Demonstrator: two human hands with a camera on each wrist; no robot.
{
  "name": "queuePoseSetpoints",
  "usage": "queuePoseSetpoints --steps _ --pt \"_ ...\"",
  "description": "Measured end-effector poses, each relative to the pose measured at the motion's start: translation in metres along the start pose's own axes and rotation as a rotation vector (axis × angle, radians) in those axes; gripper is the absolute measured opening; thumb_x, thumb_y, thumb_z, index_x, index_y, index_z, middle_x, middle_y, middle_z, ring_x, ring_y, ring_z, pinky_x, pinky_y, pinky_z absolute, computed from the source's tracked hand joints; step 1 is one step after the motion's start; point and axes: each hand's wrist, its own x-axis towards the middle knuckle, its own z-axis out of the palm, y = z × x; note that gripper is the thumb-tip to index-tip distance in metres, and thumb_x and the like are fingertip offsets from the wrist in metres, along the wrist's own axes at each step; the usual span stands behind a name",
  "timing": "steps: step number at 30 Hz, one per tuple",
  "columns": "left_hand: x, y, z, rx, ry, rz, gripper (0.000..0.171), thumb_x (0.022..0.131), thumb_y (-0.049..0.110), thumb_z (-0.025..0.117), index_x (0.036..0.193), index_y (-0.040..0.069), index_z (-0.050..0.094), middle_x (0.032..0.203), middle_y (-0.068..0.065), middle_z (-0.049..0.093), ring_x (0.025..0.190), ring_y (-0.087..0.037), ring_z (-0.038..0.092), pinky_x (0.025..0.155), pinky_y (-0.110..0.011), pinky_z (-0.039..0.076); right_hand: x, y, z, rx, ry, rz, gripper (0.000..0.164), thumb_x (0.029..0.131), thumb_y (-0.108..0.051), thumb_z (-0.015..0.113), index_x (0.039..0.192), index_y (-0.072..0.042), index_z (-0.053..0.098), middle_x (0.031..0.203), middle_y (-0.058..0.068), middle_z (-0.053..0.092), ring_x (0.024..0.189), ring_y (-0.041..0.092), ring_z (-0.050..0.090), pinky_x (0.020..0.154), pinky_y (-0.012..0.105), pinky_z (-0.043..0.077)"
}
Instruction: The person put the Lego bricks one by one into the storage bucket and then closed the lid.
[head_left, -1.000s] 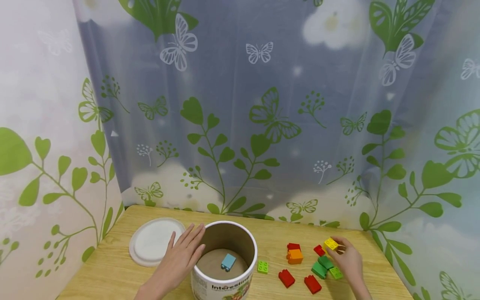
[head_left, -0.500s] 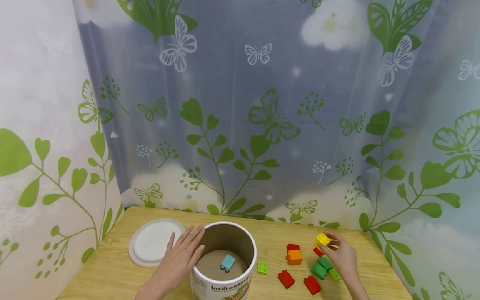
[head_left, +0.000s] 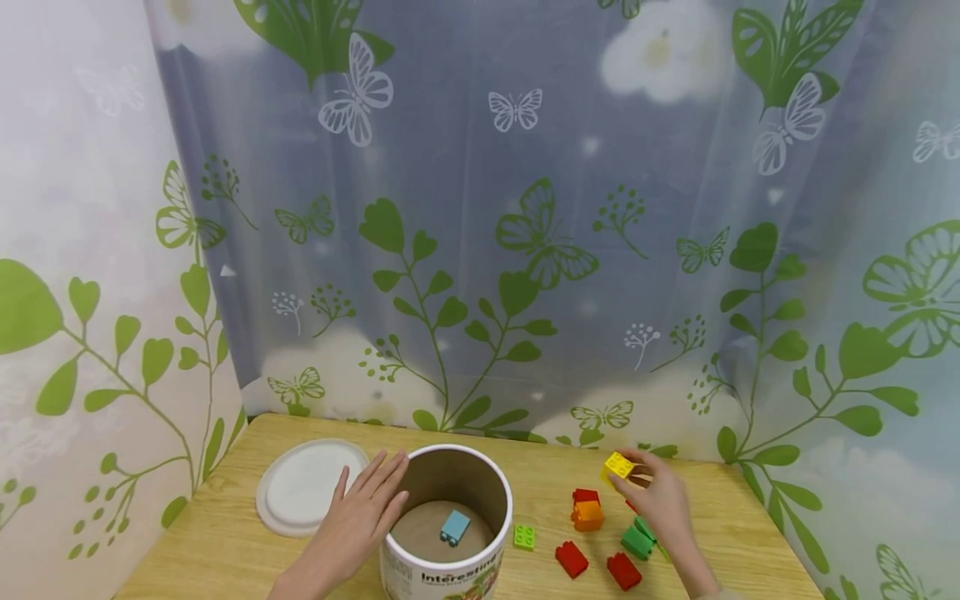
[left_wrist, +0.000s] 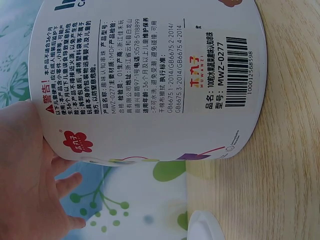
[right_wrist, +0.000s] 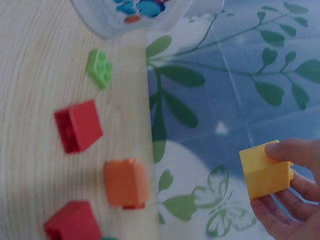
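Observation:
Between thumb and fingers, my right hand [head_left: 660, 496] pinches a yellow building block [head_left: 618, 467], raised over the table behind the loose blocks. The right wrist view shows the yellow block [right_wrist: 265, 170] with its studs toward the fingers. My left hand [head_left: 360, 521] lies with straight fingers against the rim of a white round tub [head_left: 510, 508]. A light-blue block [head_left: 455, 527] sits on the tub's floor. In the left wrist view, the tub's printed side [left_wrist: 150, 75] fills most of the picture, with the left hand [left_wrist: 30, 175] at its edge.
Right of the tub lie a lime block [head_left: 524, 537], an orange block [head_left: 588, 516] against a red one, two red blocks [head_left: 572, 559] in front, and green blocks [head_left: 637, 540] partly behind the right hand. A white lid [head_left: 307, 483] lies left. A patterned curtain [head_left: 465, 250] stands behind.
My right hand has carried the yellow block left and slightly up, away from the green and red blocks toward the tub. The left hand has stayed at the tub's rim.

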Motion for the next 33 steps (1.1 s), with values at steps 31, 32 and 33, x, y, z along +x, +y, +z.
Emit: queuePoseSetpoints --steps 31,32,33 --pt "0.000 0.000 -0.001 -0.005 -0.009 -0.001 0.053 0.109 0.041 0.043 0.155 0.014 0.046 0.161 0.000 0.040 0.152 -0.028 0.029 0.118 -0.069 0.012 -0.002 -0.101 0.064 0.234 -0.104 -0.217 0.040 0.080 0.003 0.083 0.118 -0.002 0.071 0.113 0.011 0.070 0.097 0.028 0.068 0.084 0.035 0.060" --pt "0.000 0.000 -0.001 -0.002 -0.007 0.000 0.053 0.109 0.041 0.043 0.155 0.014 0.046 0.161 0.000 0.040 0.152 -0.029 0.029 0.118 -0.068 0.011 -0.003 -0.104 0.067 0.244 -0.112 -0.225 0.040 0.080 0.003 0.083 0.118 -0.002 0.071 0.113 0.011 0.070 0.098 0.029 0.068 0.084 0.036 0.060" --pt "0.000 0.000 -0.001 0.001 -0.004 0.002 0.053 0.109 0.041 0.043 0.154 0.013 0.046 0.161 -0.001 0.040 0.152 -0.029 0.029 0.118 -0.068 0.011 -0.004 -0.108 0.070 0.248 -0.119 -0.233 0.041 0.080 0.004 0.083 0.118 -0.003 0.071 0.113 0.011 0.070 0.098 0.029 0.068 0.084 0.037 0.060"
